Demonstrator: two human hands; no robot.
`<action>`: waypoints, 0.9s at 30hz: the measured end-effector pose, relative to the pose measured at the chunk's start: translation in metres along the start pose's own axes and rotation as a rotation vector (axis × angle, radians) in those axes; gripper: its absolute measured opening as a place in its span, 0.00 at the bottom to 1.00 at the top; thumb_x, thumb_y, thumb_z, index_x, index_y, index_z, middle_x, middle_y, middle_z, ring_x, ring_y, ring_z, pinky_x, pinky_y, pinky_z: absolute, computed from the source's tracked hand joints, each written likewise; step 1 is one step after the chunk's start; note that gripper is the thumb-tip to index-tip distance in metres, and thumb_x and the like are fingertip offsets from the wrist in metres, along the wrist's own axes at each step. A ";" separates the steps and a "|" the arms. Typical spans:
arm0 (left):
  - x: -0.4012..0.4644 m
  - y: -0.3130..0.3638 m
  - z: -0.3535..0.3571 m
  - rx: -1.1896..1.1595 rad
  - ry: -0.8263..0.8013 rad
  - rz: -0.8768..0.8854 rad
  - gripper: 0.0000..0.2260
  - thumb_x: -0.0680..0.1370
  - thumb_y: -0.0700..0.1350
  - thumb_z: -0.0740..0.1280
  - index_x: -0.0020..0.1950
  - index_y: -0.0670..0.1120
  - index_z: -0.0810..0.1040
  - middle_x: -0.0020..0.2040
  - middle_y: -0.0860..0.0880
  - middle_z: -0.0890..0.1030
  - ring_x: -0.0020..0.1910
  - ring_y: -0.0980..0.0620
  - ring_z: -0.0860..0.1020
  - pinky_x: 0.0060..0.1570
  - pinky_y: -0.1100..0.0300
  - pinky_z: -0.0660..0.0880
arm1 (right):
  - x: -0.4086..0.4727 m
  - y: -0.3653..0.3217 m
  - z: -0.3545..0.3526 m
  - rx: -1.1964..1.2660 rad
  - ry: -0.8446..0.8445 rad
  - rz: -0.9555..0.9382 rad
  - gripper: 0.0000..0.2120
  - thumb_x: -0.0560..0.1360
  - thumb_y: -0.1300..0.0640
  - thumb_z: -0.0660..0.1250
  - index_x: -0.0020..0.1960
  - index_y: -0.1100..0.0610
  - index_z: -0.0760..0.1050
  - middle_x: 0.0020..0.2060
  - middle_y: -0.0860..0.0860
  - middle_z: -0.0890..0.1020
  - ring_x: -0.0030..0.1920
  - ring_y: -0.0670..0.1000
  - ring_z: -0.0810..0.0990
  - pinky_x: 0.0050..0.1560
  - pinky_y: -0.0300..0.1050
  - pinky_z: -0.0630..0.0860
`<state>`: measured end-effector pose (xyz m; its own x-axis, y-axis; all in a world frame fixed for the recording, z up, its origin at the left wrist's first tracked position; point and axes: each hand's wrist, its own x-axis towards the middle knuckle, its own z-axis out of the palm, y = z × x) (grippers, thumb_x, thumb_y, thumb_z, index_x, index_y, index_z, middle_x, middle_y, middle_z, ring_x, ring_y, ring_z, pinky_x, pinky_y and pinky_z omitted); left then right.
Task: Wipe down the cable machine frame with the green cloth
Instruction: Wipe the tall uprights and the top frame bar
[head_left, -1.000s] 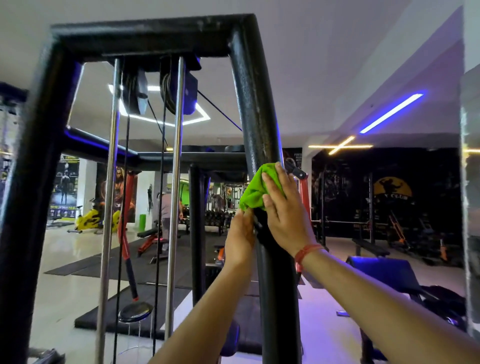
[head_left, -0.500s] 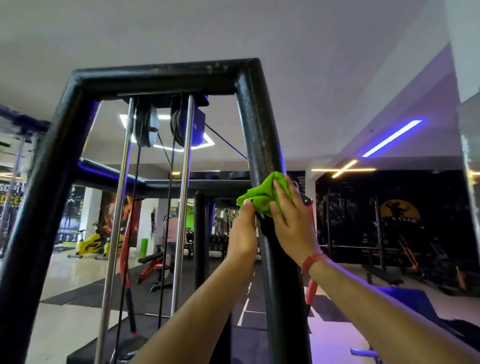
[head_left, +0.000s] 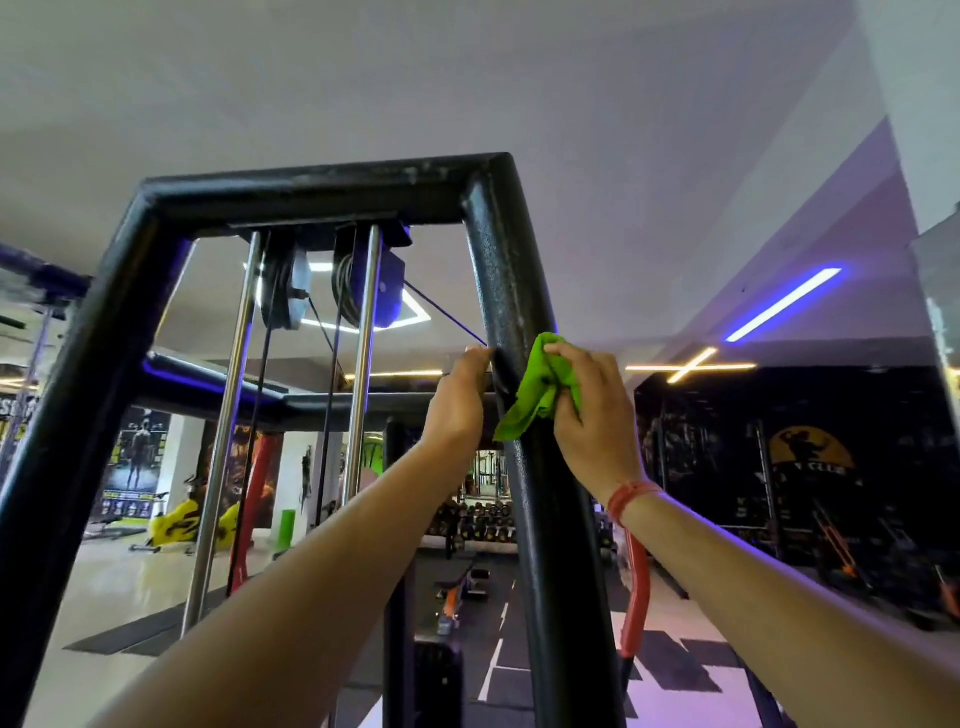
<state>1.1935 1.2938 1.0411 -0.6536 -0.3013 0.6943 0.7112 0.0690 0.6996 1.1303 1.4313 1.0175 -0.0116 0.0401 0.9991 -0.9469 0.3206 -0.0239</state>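
The black cable machine frame (head_left: 511, 291) rises in front of me, its right upright running from the floor to the top crossbar. My right hand (head_left: 592, 415) grips the bunched green cloth (head_left: 540, 389) and presses it against the right side of that upright, well below the top corner. My left hand (head_left: 460, 400) is curled round the left edge of the same upright at about the same height. Part of the cloth hangs loose below my fingers.
Two chrome guide rods (head_left: 363, 364) and black pulleys (head_left: 358, 291) with cables hang inside the frame to the left. The frame's left upright (head_left: 78, 389) leans at far left. Benches, a dumbbell rack (head_left: 467, 519) and yellow bikes (head_left: 176, 525) stand beyond on the gym floor.
Both hands have moved up the right upright with the cloth. The cloth has shifted from the post's left face to its right side. My view has tilted upward.
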 end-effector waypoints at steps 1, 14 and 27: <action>0.001 0.000 0.000 -0.005 -0.008 -0.006 0.17 0.84 0.54 0.53 0.43 0.54 0.78 0.29 0.59 0.82 0.29 0.61 0.81 0.27 0.71 0.73 | -0.006 0.002 0.001 -0.015 -0.025 -0.019 0.23 0.75 0.68 0.62 0.68 0.53 0.77 0.61 0.53 0.74 0.60 0.52 0.75 0.65 0.48 0.74; 0.045 0.024 0.003 -0.096 0.039 0.071 0.19 0.84 0.57 0.53 0.53 0.53 0.82 0.51 0.58 0.85 0.58 0.54 0.79 0.69 0.50 0.69 | 0.030 0.008 0.024 -0.188 -0.161 -0.261 0.20 0.84 0.53 0.57 0.76 0.48 0.69 0.80 0.47 0.59 0.80 0.53 0.57 0.78 0.53 0.60; 0.070 0.055 0.009 -0.007 0.038 0.120 0.17 0.84 0.53 0.53 0.40 0.53 0.75 0.30 0.60 0.80 0.35 0.60 0.79 0.37 0.64 0.75 | 0.068 0.012 0.026 -0.169 -0.197 -0.260 0.24 0.84 0.48 0.59 0.79 0.49 0.64 0.80 0.48 0.57 0.77 0.52 0.61 0.78 0.48 0.60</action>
<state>1.1839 1.2850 1.1297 -0.5537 -0.3275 0.7656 0.7855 0.0999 0.6108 1.1093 1.4130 1.0861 0.1456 -0.2410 0.9595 -0.8600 0.4486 0.2432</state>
